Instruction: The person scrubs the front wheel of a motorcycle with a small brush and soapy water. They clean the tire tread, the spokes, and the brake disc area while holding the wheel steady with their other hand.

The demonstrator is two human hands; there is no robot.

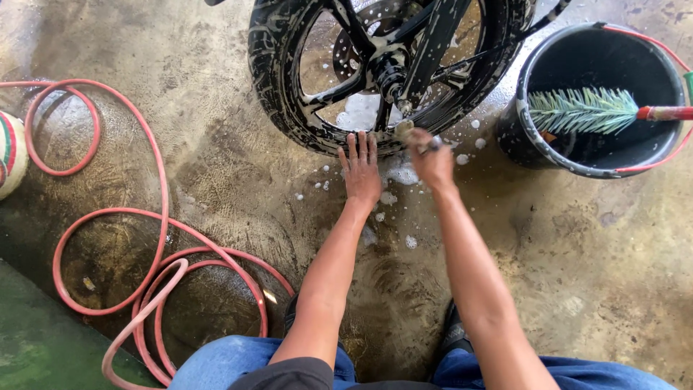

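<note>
A soapy black motorcycle wheel (289, 94) stands upright on the wet concrete floor, its tyre and spokes flecked with foam. My left hand (361, 170) lies flat with fingers apart against the bottom of the tyre. My right hand (431, 159) is closed around a small scrubbing tool (406, 130), which touches the lower rim next to the left hand. Foam blobs dot the floor around both hands.
A black bucket (530, 72) with a red handle stands at the right, holding a green-bristled brush (585, 110). A red hose (155, 238) lies coiled on the floor at the left. A round striped object (9, 152) sits at the far left edge.
</note>
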